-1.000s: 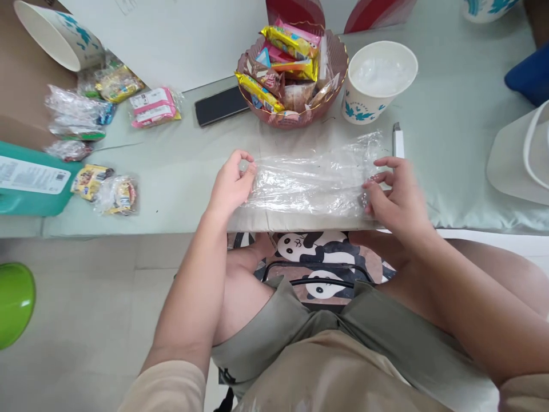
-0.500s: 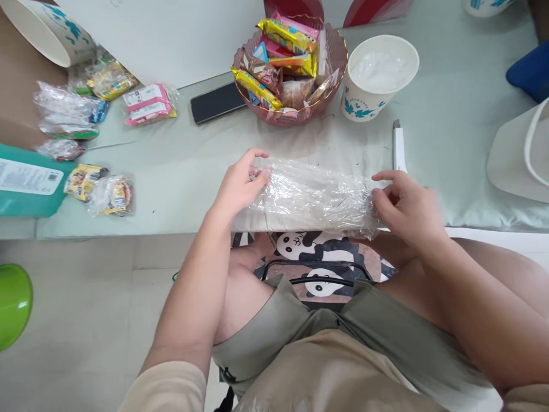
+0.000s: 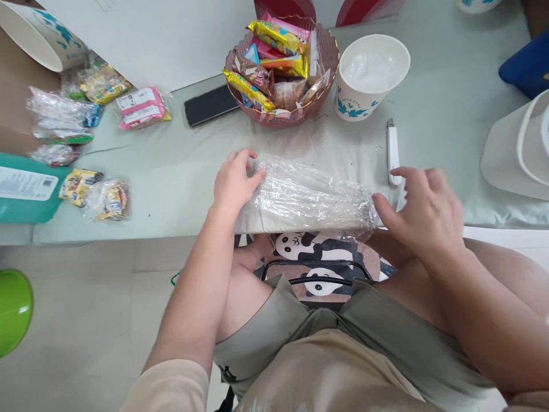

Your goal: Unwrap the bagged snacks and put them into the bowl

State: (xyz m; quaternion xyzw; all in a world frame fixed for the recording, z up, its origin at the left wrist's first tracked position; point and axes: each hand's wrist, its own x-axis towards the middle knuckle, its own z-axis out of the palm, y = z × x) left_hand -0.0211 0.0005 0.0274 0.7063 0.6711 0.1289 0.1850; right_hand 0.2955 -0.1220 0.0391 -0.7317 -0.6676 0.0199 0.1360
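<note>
Beyond the hands, the bowl (image 3: 329,71) brims with wrapped snacks (image 3: 281,37); the cup (image 3: 358,106) holds crumpled plastic (image 3: 371,68). And the film (image 3: 313,197) lies between both hands! The left hand (image 3: 234,180) curls at one end, pinching or not, can't tell; the right hand (image 3: 429,209) spreads beside the other, forefinger by the cutter (image 3: 392,150). Far left of the left hand, a label (image 3: 26,183): barcode, illegible print.

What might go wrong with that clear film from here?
The crinkled clear film might slip down, since its right end overhangs the front edge of the table. The open right grip could knock the white cutter, which lies close by its forefinger.
</note>
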